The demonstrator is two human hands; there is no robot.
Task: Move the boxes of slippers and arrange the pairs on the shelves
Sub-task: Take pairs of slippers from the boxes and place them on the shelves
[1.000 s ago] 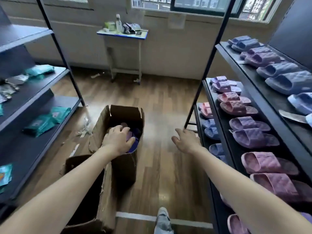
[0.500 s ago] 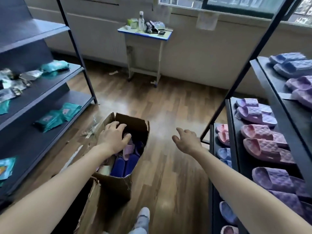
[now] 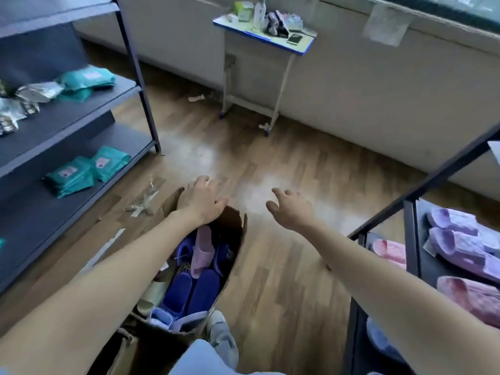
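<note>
The open brown cardboard box stands on the wooden plank floor, between the person's arms. Inside it lie dark blue slippers with one pale pink slipper on top. The left hand lies palm-down on the box's far rim, though I cannot tell whether it is clasping the rim. The right hand hangs above the floor beside the box, loosely curled and holding nothing. On the dark metal shelf to the right sit quilted lilac slippers.

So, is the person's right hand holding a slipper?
No, the right hand hangs empty over the wooden floor, fingers loosely curled, beside the open brown cardboard box.
</note>
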